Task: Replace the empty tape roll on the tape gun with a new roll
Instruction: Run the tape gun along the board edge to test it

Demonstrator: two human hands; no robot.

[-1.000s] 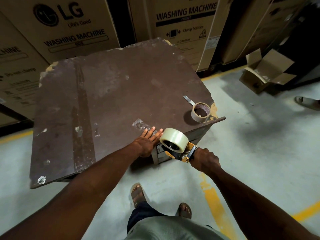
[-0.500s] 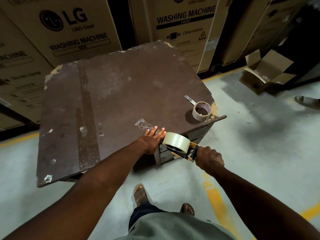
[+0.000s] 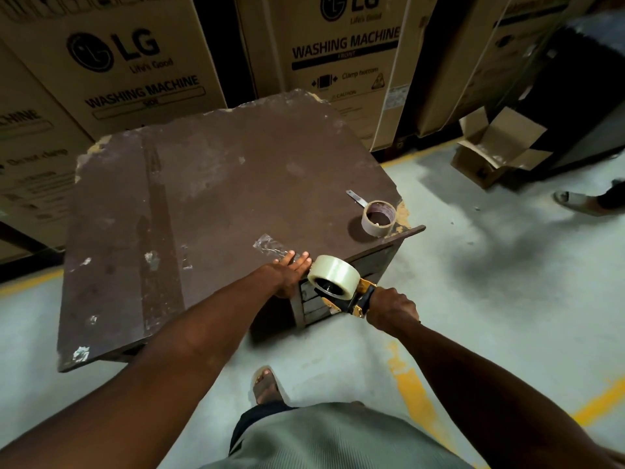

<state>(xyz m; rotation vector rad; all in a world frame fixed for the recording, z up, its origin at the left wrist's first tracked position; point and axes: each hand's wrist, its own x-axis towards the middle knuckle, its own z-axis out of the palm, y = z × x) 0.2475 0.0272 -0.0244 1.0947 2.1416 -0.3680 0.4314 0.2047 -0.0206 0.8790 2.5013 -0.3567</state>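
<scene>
Brown and scuffed, the wooden table (image 3: 189,211) carried scraps of old tape across its top, and tall cardboard washing machine boxes (image 3: 111,62) stood behind its far edge. From the lower left the left arm reached out nearly straight, and the left hand (image 3: 287,274) lay palm down at the table's near edge, fingers extended and close together, gripping nothing; its fingertips pressed on a crumpled strip of clear tape (image 3: 270,247) stuck to the top. Just beside that hand, at the near edge towards the right corner, sat the new tape roll (image 3: 334,274), clear and full, mounted on the tape gun (image 3: 358,299) and tilted. The right arm came in from the lower right, bent slightly at the wrist, and the right hand (image 3: 392,308) was closed in a fist around the gun's black and yellow handle, held off the table's side above the grey floor (image 3: 490,299). The empty tape roll (image 3: 378,218), a bare cardboard core, stood on the table's right corner, well apart from both hands.
</scene>
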